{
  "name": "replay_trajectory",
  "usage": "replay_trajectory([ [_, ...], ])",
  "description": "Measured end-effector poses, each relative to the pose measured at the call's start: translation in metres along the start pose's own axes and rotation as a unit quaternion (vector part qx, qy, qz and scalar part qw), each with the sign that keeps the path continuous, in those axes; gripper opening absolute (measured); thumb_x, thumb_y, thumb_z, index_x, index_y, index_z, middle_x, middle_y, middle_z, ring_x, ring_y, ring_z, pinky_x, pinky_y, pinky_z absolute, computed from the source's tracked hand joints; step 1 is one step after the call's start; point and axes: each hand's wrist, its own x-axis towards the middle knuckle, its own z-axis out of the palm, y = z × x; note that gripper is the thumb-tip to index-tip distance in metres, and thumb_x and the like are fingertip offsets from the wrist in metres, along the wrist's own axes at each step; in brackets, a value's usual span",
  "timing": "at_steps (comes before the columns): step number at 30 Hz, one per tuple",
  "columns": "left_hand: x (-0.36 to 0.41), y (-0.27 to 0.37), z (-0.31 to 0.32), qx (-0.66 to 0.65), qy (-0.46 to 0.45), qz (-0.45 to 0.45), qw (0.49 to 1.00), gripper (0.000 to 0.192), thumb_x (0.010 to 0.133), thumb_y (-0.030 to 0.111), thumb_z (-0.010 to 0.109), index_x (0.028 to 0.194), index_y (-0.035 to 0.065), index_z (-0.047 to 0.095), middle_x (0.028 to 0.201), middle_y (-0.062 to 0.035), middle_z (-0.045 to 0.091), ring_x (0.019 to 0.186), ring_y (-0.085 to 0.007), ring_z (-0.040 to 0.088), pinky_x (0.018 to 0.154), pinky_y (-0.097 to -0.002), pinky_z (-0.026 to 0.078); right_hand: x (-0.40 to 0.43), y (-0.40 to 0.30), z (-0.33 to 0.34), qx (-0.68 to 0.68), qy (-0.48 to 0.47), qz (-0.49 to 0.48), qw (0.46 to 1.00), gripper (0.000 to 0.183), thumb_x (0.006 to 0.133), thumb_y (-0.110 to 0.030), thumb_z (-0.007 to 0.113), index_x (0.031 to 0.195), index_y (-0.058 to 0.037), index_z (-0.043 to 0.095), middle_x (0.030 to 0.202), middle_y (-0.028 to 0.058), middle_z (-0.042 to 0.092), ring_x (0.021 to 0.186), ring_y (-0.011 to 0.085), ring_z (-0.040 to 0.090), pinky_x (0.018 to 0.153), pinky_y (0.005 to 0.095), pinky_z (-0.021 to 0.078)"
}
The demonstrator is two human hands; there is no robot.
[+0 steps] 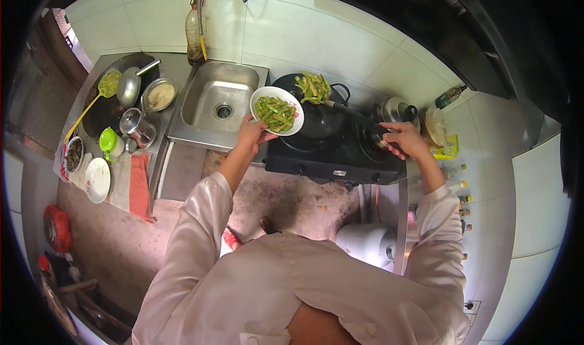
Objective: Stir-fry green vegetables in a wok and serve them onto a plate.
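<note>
My left hand (253, 134) grips the near edge of a white plate (299, 127) with a floral rim. Cut green vegetables (275, 114) are heaped on it. The plate is held up between the sink and the wok. In my right hand (406, 139) is the dark handle of a cooking spatula (344, 109). More green vegetable pieces (313, 88) are piled on the spatula's head, above the far side of the black wok (315, 126). The wok sits on a black gas stove (337, 167). The plate hides part of the wok's left side.
A steel sink (219, 78) adjoins the stove. On the left counter are a second wok (98, 121) with a yellow slotted turner (108, 84), a steel kettle (141, 130), a green-topped jar (111, 143) and an oval plate (97, 181). A lidded pot (396, 110) stands behind the right burner.
</note>
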Motion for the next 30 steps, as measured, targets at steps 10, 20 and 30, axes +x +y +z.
replay_trajectory([
  [10,0.022,-0.026,0.016,-0.010,-0.061,-0.027,0.998,0.054,0.078,-0.010,0.049,0.129,-0.0003,0.035,0.115,-0.0226,0.056,0.089,-0.0392,0.066,0.071,-0.0477,0.062,-0.052,-0.012,0.030,-0.236,0.061,-0.144,0.959,0.042,0.082,-0.011,0.067,0.124,-0.0114,0.062,0.066,0.0098,0.061,0.053,0.0219,0.056,0.049,0.0340,0.0458],
  [20,0.013,-0.017,0.009,-0.037,-0.094,-0.028,0.994,0.057,0.080,-0.010,0.048,0.133,0.0027,0.032,0.120,-0.0210,0.056,0.096,-0.0386,0.065,0.075,-0.0487,0.061,-0.092,-0.006,0.070,-0.456,0.211,-0.305,0.809,0.051,0.075,-0.004,0.068,0.124,-0.0170,0.062,0.082,0.0133,0.058,0.068,0.0317,0.059,0.063,0.0417,0.0478],
  [30,-0.001,-0.001,0.006,-0.030,-0.102,-0.004,0.994,0.058,0.081,-0.009,0.048,0.135,0.0028,0.029,0.120,-0.0229,0.056,0.096,-0.0381,0.066,0.076,-0.0483,0.061,-0.096,0.018,0.074,-0.492,0.294,-0.383,0.724,0.061,0.069,0.003,0.066,0.126,-0.0181,0.061,0.088,0.0132,0.057,0.076,0.0307,0.059,0.067,0.0399,0.0494],
])
